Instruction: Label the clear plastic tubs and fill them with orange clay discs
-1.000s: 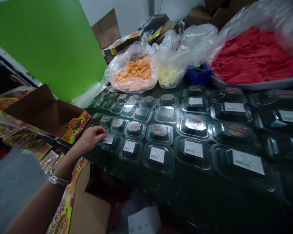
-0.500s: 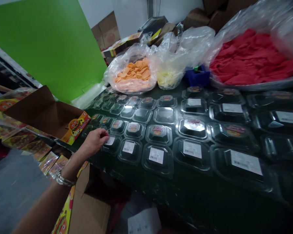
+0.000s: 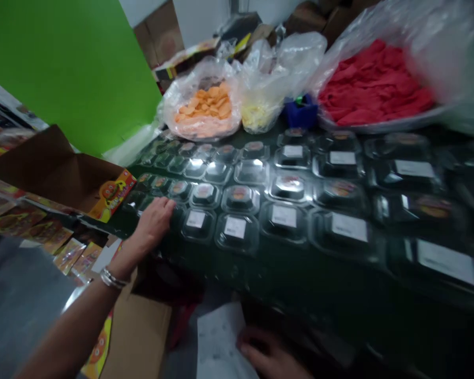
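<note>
My left hand (image 3: 154, 223) lies with its fingers flat on the leftmost clear plastic container in the front row, covering it. Beside it stand more clear containers (image 3: 237, 231) with white barcode labels on their lids, in several rows on the dark green table (image 3: 300, 284). My right hand (image 3: 268, 355) is low at the bottom edge, below the table front, with its fingers on the right edge of a white sheet (image 3: 217, 342). A silver bangle sits on my left wrist.
At the back of the table are a bag of orange pieces (image 3: 203, 108), a bag of yellow pieces (image 3: 256, 113), a small blue box (image 3: 300, 110) and a tray of red pieces (image 3: 375, 84). An open printed carton (image 3: 59, 173) stands left; another carton (image 3: 138, 337) sits below.
My left hand went from pinching at the leftmost front container's label to lying flat over it. The view swung right and down, and my right hand with the white sheet came into view.
</note>
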Demonstrator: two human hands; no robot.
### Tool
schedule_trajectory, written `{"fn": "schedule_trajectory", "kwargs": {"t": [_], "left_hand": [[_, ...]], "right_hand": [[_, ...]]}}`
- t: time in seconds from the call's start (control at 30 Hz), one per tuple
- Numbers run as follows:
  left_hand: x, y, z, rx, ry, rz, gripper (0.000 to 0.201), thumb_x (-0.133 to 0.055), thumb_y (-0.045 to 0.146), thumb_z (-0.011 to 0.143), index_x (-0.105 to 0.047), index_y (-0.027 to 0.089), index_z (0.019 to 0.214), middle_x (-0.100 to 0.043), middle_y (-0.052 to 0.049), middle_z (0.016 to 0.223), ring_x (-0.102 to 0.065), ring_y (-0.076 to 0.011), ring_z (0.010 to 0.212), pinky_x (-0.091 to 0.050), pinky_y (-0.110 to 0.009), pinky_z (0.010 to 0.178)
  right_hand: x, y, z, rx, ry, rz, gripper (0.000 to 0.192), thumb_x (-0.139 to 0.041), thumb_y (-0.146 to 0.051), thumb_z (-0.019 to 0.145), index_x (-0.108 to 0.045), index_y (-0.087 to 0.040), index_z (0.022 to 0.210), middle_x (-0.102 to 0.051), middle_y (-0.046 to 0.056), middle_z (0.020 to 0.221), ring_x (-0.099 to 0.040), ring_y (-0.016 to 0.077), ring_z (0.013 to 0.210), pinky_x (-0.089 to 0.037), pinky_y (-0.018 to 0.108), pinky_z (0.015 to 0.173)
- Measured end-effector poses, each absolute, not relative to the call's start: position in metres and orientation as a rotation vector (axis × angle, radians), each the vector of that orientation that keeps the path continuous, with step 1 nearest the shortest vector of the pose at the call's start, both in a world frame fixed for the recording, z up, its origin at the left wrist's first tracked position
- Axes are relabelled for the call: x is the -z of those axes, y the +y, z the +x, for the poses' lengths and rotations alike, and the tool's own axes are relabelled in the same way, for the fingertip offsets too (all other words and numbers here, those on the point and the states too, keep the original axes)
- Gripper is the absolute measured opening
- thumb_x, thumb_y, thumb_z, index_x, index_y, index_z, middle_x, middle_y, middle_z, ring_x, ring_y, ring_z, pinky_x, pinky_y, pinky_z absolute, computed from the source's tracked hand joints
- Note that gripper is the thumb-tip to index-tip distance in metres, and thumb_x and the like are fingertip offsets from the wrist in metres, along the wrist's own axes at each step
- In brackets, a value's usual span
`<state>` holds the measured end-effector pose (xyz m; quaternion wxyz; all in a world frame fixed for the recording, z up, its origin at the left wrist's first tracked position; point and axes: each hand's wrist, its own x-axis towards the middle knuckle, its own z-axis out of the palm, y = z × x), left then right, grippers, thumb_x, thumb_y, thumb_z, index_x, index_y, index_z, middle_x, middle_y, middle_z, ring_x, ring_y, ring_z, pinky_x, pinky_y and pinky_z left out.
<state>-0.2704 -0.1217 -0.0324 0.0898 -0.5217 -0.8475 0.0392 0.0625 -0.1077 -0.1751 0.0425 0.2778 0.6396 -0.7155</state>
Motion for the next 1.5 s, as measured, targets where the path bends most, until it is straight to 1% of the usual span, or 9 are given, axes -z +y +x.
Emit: {"fn": "schedule_trajectory", "kwargs": {"t": [0.2, 0.27, 0.37, 0.5, 0.63, 0.8, 0.97, 1.3, 1.5], "left_hand": [[0.002, -0.152, -0.219, 0.233, -2.444, -1.560, 0.024, -0.041, 0.012, 0.084, -0.060, 0.010, 0.099, -0.055, -0.003, 0.095, -0.051, -0.0189, 0.102, -0.036, -0.036, 0.093], [0.015, -0.179, -0.172, 0.615, -2.409, -1.507, 0.021, -0.047, 0.019, 0.082, -0.060, 0.019, 0.099, -0.057, 0.001, 0.095, -0.055, -0.0168, 0.093, -0.040, -0.033, 0.088], [0.074, -0.210, -0.099, 1.082, -2.607, -2.057, 0.016, -0.047, 0.016, 0.081, -0.060, 0.023, 0.088, -0.063, 0.000, 0.086, -0.060, -0.0152, 0.078, -0.047, -0.026, 0.072], [0.162, -0.208, -0.051, 1.086, -2.837, -1.927, 0.019, -0.045, 0.013, 0.079, -0.063, 0.019, 0.085, -0.066, -0.006, 0.085, -0.062, -0.0194, 0.079, -0.050, -0.031, 0.073], [0.190, -0.197, -0.047, 1.011, -2.846, -1.786, 0.021, -0.047, 0.014, 0.079, -0.064, 0.017, 0.091, -0.064, -0.011, 0.093, -0.057, -0.0271, 0.092, -0.046, -0.042, 0.084], [0.196, -0.180, -0.047, 0.887, -2.792, -1.742, 0.022, -0.046, 0.014, 0.081, -0.065, 0.017, 0.092, -0.061, -0.015, 0.099, -0.051, -0.0313, 0.097, -0.041, -0.048, 0.088], [0.181, -0.186, -0.045, 0.952, -2.715, -1.762, 0.020, -0.047, 0.013, 0.082, -0.064, 0.018, 0.091, -0.063, -0.012, 0.098, -0.054, -0.0277, 0.096, -0.043, -0.042, 0.087], [0.156, -0.235, -0.017, 0.866, -2.802, -2.160, 0.012, -0.056, 0.024, 0.084, -0.067, 0.021, 0.085, -0.071, -0.006, 0.082, -0.065, -0.0217, 0.079, -0.049, -0.032, 0.073], [0.146, -0.224, -0.023, 0.974, -2.947, -2.211, 0.017, -0.051, 0.021, 0.084, -0.068, 0.021, 0.079, -0.070, -0.004, 0.075, -0.064, -0.0181, 0.069, -0.046, -0.028, 0.066]], "right_hand": [[0.162, -0.104, 0.087, 2.213, 2.102, 0.994, 0.017, -0.057, -0.028, 0.069, -0.054, -0.019, 0.083, -0.057, 0.002, 0.083, -0.053, 0.0204, 0.080, -0.043, 0.029, 0.073], [0.163, -0.106, 0.100, 2.239, 2.075, 1.128, 0.021, -0.063, -0.028, 0.067, -0.050, -0.019, 0.081, -0.054, 0.001, 0.082, -0.051, 0.0188, 0.078, -0.041, 0.028, 0.070], [0.170, -0.112, 0.117, 2.332, 2.002, 1.297, 0.026, -0.070, -0.029, 0.063, -0.048, -0.020, 0.075, -0.052, -0.002, 0.076, -0.049, 0.0172, 0.074, -0.040, 0.027, 0.067], [0.187, -0.111, 0.134, 2.534, 1.737, 1.521, 0.038, -0.077, -0.035, 0.056, -0.048, -0.020, 0.077, -0.053, -0.003, 0.073, -0.051, 0.0170, 0.072, -0.040, 0.028, 0.067], [0.190, -0.108, 0.145, 2.582, 1.602, 1.577, 0.041, -0.067, -0.054, 0.066, -0.052, -0.020, 0.083, -0.056, 0.000, 0.076, -0.051, 0.0167, 0.073, -0.040, 0.027, 0.067], [0.177, -0.128, 0.138, 2.579, 1.361, 1.213, 0.040, -0.075, -0.049, 0.060, -0.064, -0.012, 0.071, -0.061, 0.003, 0.068, -0.052, 0.0160, 0.062, -0.040, 0.027, 0.060], [0.176, -0.133, 0.129, 2.559, 1.304, 1.276, 0.040, -0.071, -0.043, 0.056, -0.065, -0.013, 0.082, -0.063, 0.003, 0.073, -0.053, 0.0149, 0.061, -0.040, 0.025, 0.058], [0.171, -0.129, 0.129, 2.447, 1.599, 1.139, 0.026, -0.059, -0.036, 0.068, -0.065, -0.012, 0.074, -0.053, -0.002, 0.060, -0.041, 0.0098, 0.052, -0.029, 0.020, 0.048], [0.158, -0.121, 0.126, 2.343, 1.899, 0.947, 0.020, -0.052, -0.026, 0.074, -0.066, -0.013, 0.070, -0.054, -0.002, 0.064, -0.044, 0.0120, 0.061, -0.032, 0.020, 0.052]]}}
